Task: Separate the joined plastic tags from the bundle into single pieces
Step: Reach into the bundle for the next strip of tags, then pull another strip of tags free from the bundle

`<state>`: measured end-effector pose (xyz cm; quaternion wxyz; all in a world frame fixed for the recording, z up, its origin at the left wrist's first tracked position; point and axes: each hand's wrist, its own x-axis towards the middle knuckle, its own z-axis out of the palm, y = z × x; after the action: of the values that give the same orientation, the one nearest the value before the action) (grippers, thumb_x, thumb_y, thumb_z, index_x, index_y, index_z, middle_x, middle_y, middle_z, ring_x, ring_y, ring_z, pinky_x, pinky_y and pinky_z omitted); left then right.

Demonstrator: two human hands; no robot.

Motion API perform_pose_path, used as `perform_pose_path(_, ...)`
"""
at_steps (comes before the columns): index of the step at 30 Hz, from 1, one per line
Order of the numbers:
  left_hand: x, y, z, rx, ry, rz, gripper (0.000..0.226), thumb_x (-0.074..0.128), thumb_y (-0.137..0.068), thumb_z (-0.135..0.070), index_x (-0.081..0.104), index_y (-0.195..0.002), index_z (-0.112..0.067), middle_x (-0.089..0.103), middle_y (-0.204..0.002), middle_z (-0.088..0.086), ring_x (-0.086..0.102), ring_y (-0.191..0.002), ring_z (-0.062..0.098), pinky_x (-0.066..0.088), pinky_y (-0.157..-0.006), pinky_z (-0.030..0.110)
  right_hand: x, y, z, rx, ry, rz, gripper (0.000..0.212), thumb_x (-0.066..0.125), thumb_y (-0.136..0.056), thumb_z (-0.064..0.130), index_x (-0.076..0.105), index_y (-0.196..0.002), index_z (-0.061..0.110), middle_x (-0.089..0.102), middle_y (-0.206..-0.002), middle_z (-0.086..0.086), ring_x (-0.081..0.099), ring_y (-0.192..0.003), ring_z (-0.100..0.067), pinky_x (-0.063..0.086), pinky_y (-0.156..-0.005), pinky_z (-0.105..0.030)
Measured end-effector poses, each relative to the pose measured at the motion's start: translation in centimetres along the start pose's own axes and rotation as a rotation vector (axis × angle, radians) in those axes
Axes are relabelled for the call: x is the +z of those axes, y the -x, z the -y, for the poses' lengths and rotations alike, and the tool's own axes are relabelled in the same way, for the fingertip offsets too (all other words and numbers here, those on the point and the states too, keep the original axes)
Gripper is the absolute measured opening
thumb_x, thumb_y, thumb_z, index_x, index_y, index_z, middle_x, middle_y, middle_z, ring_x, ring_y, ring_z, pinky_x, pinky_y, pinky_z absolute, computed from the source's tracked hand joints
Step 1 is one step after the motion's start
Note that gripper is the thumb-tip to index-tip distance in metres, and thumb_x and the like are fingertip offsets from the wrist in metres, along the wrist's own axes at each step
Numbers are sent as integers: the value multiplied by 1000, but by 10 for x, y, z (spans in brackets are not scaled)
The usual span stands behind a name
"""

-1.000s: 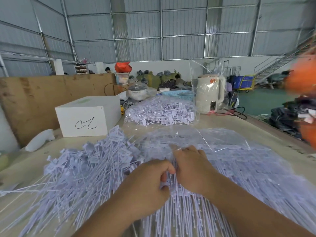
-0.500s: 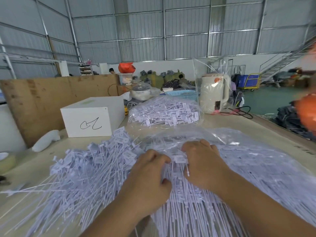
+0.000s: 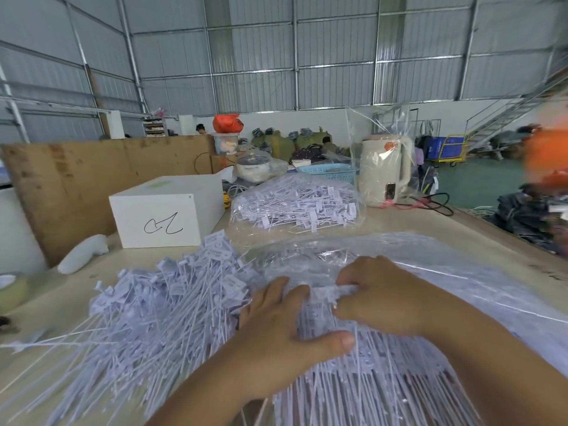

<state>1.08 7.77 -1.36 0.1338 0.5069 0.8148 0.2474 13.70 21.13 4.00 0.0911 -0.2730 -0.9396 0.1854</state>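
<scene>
A bundle of joined pale lilac plastic tags (image 3: 347,373) lies in front of me on the table, partly over a clear plastic bag. My left hand (image 3: 285,336) presses on the bundle, fingers spread and fairly straight, thumb stretched to the right across the stems. My right hand (image 3: 384,296) has its fingers curled round the heads of the tags at the bundle's top. To the left spreads a loose heap of single tags (image 3: 147,318). What the right fingertips pinch is hidden.
A second clear bag of tags (image 3: 298,204) sits behind. A white box (image 3: 166,210) stands at the back left, a cream kettle (image 3: 384,170) in plastic at the back right with a black cable. A cardboard sheet (image 3: 76,179) lines the left side. The table's right edge (image 3: 507,235) runs diagonally.
My hands have drawn apart a little on the bundle. The left hand has gone from curled fingers to a flat, spread press with the thumb out; the right hand stays at the tag heads.
</scene>
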Motion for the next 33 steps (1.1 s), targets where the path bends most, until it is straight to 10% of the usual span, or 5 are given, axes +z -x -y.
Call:
perform_pose_path(9,0,-3,-2,16,204,-98,109,19,-51,-101,13,-148,-50,14,-144,-32,3,-134,-10,12,-110,30,-3,2,-2,-160,-388,-189,39,75,-80,35,53,-53,18,49,-47,6,44,-42,-11,35,-47,-22)
perform_pose_path(19,-20,6,-12,232,441,-612,32,57,-78,-58,62,-75,-26,56,-70,-5,51,-65,4,35,-58,19,-18,17,0,-344,-51,-251,34,58,-91,47,47,-65,28,49,-51,8,50,-60,-5,32,-90,-15)
perform_pose_path(22,-25,10,-11,227,483,-516,34,68,-83,-51,58,-67,-22,42,-53,-10,37,-48,4,27,-47,16,-19,17,0,-357,33,-178,35,56,-92,49,45,-65,30,47,-52,9,50,-59,-4,28,-112,-37)
perform_pose_path(27,-26,12,-15,274,627,-239,16,74,-75,-44,64,-80,-32,59,-68,-6,46,-59,15,37,-54,27,-14,23,-11,-455,-56,-160,28,59,-91,45,55,-72,25,50,-60,-1,49,-62,-13,45,-63,-35)
perform_pose_path(33,-25,19,-22,367,665,-274,10,74,-71,-31,69,-80,-32,62,-70,7,55,-62,11,42,-57,20,-5,32,-16,-426,-162,-7,16,67,-87,48,60,-83,35,61,-75,7,57,-67,-7,47,-66,-32)
